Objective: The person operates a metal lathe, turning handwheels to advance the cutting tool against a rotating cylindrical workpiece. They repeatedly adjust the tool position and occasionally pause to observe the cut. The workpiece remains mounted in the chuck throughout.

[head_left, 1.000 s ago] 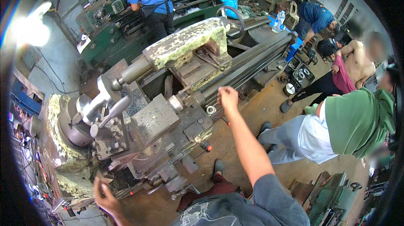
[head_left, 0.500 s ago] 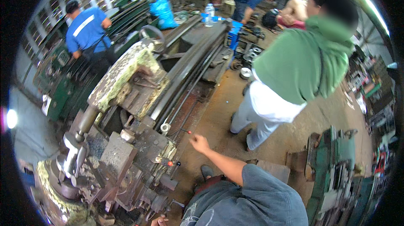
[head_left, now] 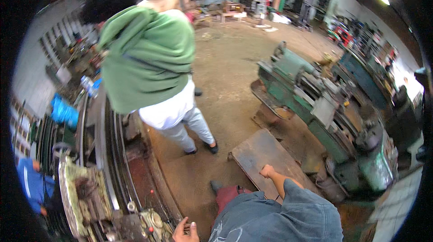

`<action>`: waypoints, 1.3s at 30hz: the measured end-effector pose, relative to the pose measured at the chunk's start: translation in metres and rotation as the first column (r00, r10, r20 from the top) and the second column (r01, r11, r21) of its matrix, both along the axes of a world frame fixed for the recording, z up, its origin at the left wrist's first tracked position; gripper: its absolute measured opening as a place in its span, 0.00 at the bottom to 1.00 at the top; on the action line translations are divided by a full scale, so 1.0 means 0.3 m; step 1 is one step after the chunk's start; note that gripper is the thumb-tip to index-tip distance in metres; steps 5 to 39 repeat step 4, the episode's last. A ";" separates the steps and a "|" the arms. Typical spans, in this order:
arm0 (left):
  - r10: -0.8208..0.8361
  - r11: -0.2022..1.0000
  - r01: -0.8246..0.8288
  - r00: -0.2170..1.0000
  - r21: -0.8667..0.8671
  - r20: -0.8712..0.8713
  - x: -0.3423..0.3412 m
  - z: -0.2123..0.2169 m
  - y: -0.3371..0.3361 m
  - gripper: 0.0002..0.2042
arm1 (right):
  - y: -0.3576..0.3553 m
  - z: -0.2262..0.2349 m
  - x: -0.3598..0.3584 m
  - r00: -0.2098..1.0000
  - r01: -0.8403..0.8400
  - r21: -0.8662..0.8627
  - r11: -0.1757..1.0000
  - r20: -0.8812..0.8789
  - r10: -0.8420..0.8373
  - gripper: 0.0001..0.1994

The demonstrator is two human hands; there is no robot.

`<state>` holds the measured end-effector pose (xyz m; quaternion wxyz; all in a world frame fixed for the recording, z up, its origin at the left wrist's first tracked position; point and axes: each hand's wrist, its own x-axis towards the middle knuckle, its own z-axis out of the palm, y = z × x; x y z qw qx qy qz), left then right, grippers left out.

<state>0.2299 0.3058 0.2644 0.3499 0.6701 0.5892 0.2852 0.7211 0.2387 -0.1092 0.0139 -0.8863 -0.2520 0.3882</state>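
Observation:
My right hand is curled closed, with nothing showing in it. In the picture it overlaps a flat brown metal tabletop to my right; whether it touches is unclear. At the lower edge my left hand has its fingers apart and holds nothing visible. Beside it on the left is a worn lathe's carriage, with red-knobbed levers. The lathe's long bed rails run away from me, and its mottled yellow-green casting stands at the lower left.
A person in a green hooded top stands close ahead, beside the lathe. A green machine fills the right side. Another person in blue is at the far left, near a blue plastic bag. Brown floor stretches ahead.
The view has swung right, bringing the green machine and tabletop further in. My right hand has moved from beside the lathe's red-knobbed lever to the tabletop area. More of my left hand shows.

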 end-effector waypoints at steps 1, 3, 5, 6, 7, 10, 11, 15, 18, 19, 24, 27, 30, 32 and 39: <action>-0.050 0.996 0.050 0.999 -0.075 -0.002 0.026 -0.004 0.019 0.16 | -0.043 -0.010 0.005 0.999 0.032 -0.116 0.993 -0.029 -0.036 0.15; -0.183 0.967 0.174 0.983 -0.186 -0.031 0.060 -0.018 0.063 0.19 | -0.156 -0.042 -0.031 1.000 0.024 0.048 0.999 0.006 -0.025 0.27; -0.247 0.950 0.231 0.968 -0.210 -0.052 0.073 -0.031 0.105 0.20 | -0.122 -0.059 -0.026 1.000 0.011 -0.035 0.999 -0.023 -0.012 0.27; -0.247 0.950 0.231 0.968 -0.210 -0.052 0.073 -0.031 0.105 0.20 | -0.122 -0.059 -0.026 1.000 0.011 -0.035 0.999 -0.023 -0.012 0.27; -0.247 0.950 0.231 0.968 -0.210 -0.052 0.073 -0.031 0.105 0.20 | -0.122 -0.059 -0.026 1.000 0.011 -0.035 0.999 -0.023 -0.012 0.27; -0.247 0.950 0.231 0.968 -0.210 -0.052 0.073 -0.031 0.105 0.20 | -0.122 -0.059 -0.026 1.000 0.011 -0.035 0.999 -0.023 -0.012 0.27; -0.247 0.950 0.231 0.968 -0.210 -0.052 0.073 -0.031 0.105 0.20 | -0.122 -0.059 -0.026 1.000 0.011 -0.035 0.999 -0.023 -0.012 0.27; -0.247 0.950 0.231 0.968 -0.210 -0.052 0.073 -0.031 0.105 0.20 | -0.122 -0.059 -0.026 1.000 0.011 -0.035 0.999 -0.023 -0.012 0.27; -0.247 0.950 0.231 0.968 -0.210 -0.052 0.073 -0.031 0.105 0.20 | -0.122 -0.059 -0.026 1.000 0.011 -0.035 0.999 -0.023 -0.012 0.27; -0.247 0.950 0.231 0.968 -0.210 -0.052 0.073 -0.031 0.105 0.20 | -0.122 -0.059 -0.026 1.000 0.011 -0.035 0.999 -0.023 -0.012 0.27; -0.247 0.950 0.231 0.968 -0.210 -0.052 0.073 -0.031 0.105 0.20 | -0.122 -0.059 -0.026 1.000 0.011 -0.035 0.999 -0.023 -0.012 0.27; -0.247 0.950 0.231 0.968 -0.210 -0.052 0.073 -0.031 0.105 0.20 | -0.122 -0.059 -0.026 1.000 0.011 -0.035 0.999 -0.023 -0.012 0.27; -0.247 0.950 0.231 0.968 -0.210 -0.052 0.073 -0.031 0.105 0.20 | -0.122 -0.059 -0.026 1.000 0.011 -0.035 0.999 -0.023 -0.012 0.27; -0.247 0.950 0.231 0.968 -0.210 -0.052 0.073 -0.031 0.105 0.20 | -0.122 -0.059 -0.026 1.000 0.011 -0.035 0.999 -0.023 -0.012 0.27; -0.247 0.950 0.231 0.968 -0.210 -0.052 0.073 -0.031 0.105 0.20 | -0.122 -0.059 -0.026 1.000 0.011 -0.035 0.999 -0.023 -0.012 0.27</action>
